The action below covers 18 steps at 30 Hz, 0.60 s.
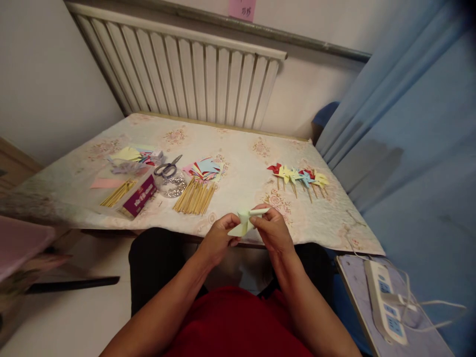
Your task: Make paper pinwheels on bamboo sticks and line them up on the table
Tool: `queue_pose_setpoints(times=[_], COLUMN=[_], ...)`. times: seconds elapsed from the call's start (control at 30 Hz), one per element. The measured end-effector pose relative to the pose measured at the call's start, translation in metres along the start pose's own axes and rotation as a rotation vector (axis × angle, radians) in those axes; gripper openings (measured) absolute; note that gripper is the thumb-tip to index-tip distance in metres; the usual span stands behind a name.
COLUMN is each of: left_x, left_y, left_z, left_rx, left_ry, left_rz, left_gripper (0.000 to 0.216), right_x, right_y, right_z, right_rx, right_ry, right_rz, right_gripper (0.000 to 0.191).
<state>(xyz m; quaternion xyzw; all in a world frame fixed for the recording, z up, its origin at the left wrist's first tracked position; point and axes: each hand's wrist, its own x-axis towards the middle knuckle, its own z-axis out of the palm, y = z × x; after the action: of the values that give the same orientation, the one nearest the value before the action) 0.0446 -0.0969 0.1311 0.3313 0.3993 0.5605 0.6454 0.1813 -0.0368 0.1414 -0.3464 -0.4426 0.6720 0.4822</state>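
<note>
Between my two hands, at the near edge of the table, is a pale green paper pinwheel [243, 223] with its blades partly curled. My left hand [222, 234] pinches its left side. My right hand [273, 228] grips the right side, the thumb pressed near the middle. Whether a stick or pin is attached cannot be seen. Ahead and to the left lie a bundle of thin golden sticks [194, 197], a fan of coloured paper pieces [206, 169] and a clear round container of small silvery pieces [173, 186]. Finished-looking pinwheels on sticks [284, 174] lie in a row on the right.
Scissors [168, 167] lie behind the container. A purple-labelled box [139, 196], more golden sticks [118, 193] and yellow paper [127, 154] are at the left. A radiator [193, 74] stands behind the table. A power strip [385, 302] with cables lies at the lower right, beside a blue curtain [409, 124].
</note>
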Motion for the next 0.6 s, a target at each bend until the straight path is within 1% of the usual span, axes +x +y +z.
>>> queue_pose_setpoints(times=[0.23, 0.5, 0.6], left_x=[0.0013, -0.0014, -0.0033], left_y=[-0.0069, -0.0093, -0.0088], left_z=[-0.0002, 0.0013, -0.0021], left_rx=[-0.048, -0.022, -0.015], left_ry=[0.008, 0.041, 0.065], left_rz=[-0.019, -0.052, -0.06], left_gripper=[0.015, 0.016, 0.021], right_x=[0.0018, 0.0031, 0.0063], right_y=[0.0041, 0.0053, 0.0038], right_z=[-0.0025, -0.0055, -0.0091], right_rx=[-0.003, 0.02, 0.02], right_ry=[0.021, 0.043, 0.07], right_rz=[0.01, 0.036, 0.021], right_gripper=[0.023, 0.024, 0.025])
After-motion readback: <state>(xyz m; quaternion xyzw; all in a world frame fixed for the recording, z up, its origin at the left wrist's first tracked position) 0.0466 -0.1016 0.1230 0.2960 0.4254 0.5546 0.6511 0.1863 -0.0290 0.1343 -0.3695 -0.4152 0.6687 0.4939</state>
